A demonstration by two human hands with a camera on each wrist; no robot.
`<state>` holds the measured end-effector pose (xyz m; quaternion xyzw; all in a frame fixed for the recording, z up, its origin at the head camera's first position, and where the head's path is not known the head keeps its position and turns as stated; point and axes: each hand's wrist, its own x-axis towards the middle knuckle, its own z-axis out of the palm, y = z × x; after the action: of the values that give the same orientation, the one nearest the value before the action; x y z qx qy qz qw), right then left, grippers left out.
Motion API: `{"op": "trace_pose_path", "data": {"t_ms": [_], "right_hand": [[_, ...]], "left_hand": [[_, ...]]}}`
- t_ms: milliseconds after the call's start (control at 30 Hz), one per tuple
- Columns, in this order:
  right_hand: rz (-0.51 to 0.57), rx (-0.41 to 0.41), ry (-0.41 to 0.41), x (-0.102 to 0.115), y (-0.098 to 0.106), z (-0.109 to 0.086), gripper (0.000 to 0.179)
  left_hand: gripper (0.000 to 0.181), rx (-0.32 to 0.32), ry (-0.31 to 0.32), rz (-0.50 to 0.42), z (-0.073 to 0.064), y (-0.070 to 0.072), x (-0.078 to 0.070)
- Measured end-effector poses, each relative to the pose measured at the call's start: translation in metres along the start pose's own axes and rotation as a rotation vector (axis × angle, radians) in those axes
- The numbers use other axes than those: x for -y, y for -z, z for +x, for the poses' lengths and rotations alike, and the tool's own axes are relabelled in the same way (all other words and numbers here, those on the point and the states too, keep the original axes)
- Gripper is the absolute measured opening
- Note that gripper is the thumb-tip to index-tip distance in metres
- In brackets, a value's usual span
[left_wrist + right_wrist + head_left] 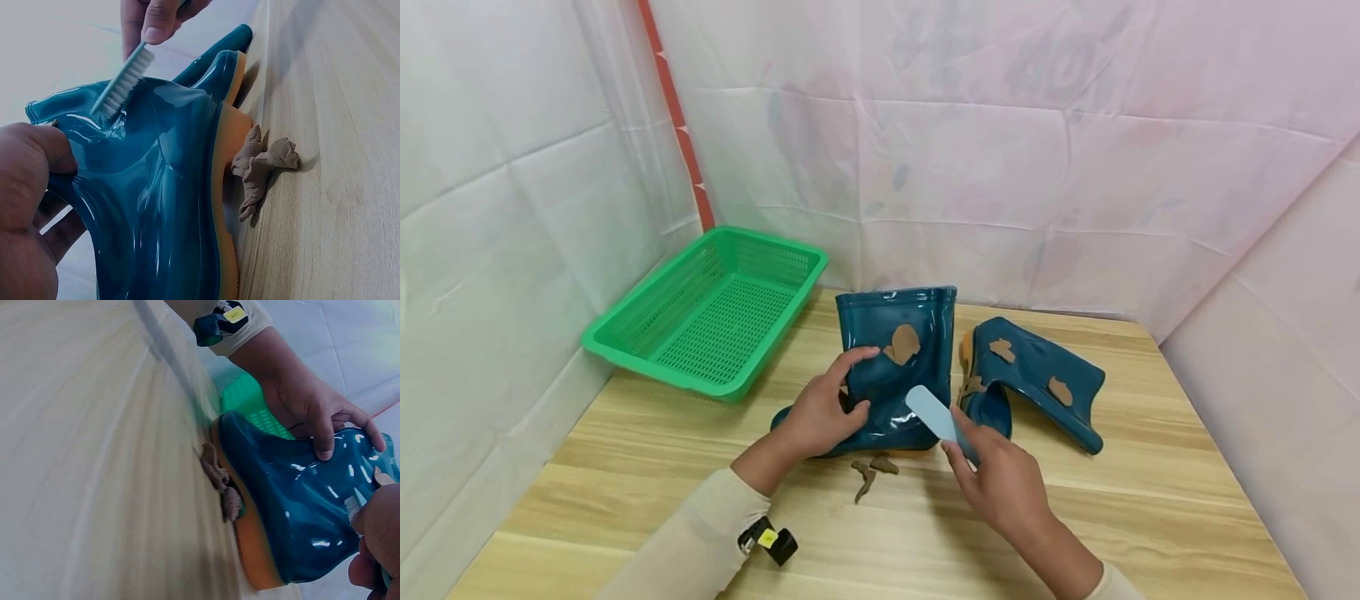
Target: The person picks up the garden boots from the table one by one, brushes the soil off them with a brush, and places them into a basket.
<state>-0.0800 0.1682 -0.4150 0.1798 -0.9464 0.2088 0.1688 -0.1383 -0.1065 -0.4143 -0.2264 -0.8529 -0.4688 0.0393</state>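
Observation:
A dark teal rain boot (880,392) with an orange sole stands upright, its toe toward the left. My left hand (820,412) grips it at the bend above the foot, thumb on the near side and other fingers partly hidden behind it. My right hand (1003,483) holds a light blue brush (931,412) by its handle. In the left wrist view the white bristles (128,87) rest against the glossy boot. A brown clay-like patch (905,342) sticks to the shaft. Loose brown lumps (259,169) lie on the table beside the sole.
Right of the gripped boot, a second teal boot (1037,371) lies tipped over, with several brown patches on it. A green perforated basket (718,388) stands at the back left of the wooden table (1157,500). White sheets (962,183) hang behind and along both sides.

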Motion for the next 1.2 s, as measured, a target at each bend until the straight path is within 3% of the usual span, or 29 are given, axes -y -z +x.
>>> {"op": "trace_pose_path", "data": {"t_ms": [400,567,700,967,1100,1200], "right_hand": [[0.035,-0.2,0.099,0.003,0.022,0.046,0.055],[0.023,-0.197,0.059,0.007,0.027,0.059,0.056],[0.028,-0.141,0.039,0.012,0.025,0.058,0.055],[0.022,-0.053,0.116,0.012,0.013,0.041,0.052],[0.025,-0.069,0.169,0.011,0.015,0.038,0.052],[0.027,-0.156,0.201,0.011,0.021,0.044,0.054]], "left_hand": [[0.067,-0.006,-0.026,0.012,-0.004,0.0,-0.001],[0.065,-0.014,-0.058,0.047,-0.007,-0.003,0.0],[0.064,-0.029,-0.066,0.058,-0.009,-0.005,-0.001],[0.067,-0.037,-0.051,0.066,-0.009,-0.005,-0.002],[0.069,-0.033,-0.041,0.06,-0.009,-0.004,-0.001],[0.068,-0.04,-0.053,0.073,-0.008,-0.004,-0.002]]}}
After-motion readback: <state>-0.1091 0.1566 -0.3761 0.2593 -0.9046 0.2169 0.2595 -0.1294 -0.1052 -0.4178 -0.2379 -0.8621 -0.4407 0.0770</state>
